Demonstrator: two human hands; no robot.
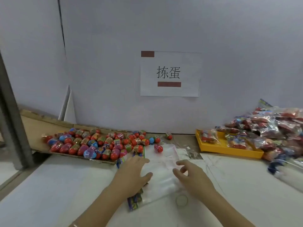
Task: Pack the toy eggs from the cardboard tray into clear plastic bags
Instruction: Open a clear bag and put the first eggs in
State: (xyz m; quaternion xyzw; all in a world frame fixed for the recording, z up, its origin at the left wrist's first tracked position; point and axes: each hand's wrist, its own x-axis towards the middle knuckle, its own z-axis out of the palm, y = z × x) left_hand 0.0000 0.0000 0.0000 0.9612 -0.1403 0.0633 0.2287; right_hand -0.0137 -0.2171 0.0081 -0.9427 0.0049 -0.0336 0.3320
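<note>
Nearest you, a small round clear disc (pixel 181 200) lies on the white table (pixel 49 185) between your forearms, at the near edge of the stack of clear plastic bags (pixel 161 176). A few printed card strips (pixel 134 201) stick out from under the stack's near left corner.

Your left hand (pixel 131 175) lies flat over the left edge of the bags, fingers straight and thumb spread wide onto the plastic. Your right hand (pixel 191 176) is over the bags' right edge with the fingers loosely bent and thumb and forefinger apart, holding nothing. You cannot tell from here whether the fingertips touch the plastic.

Just past your fingers, a single red egg (pixel 158 148) rests on the far end of the bags. To the left of it, the toy eggs (pixel 91 143), mostly red with some blue and purple, are heaped on the cardboard tray (pixel 32 128), and a few loose eggs (pixel 169 135) sit on the table beyond the tray's right end.

On the right, a yellow tray (pixel 229 152) holds filled bags, and a larger pile of filled bags (pixel 275 126) rises beside and behind it.

Farthest, a paper sign (pixel 169 73) with printed characters hangs on the pale wall, and a grey post (pixel 11 112) stands at the left.
</note>
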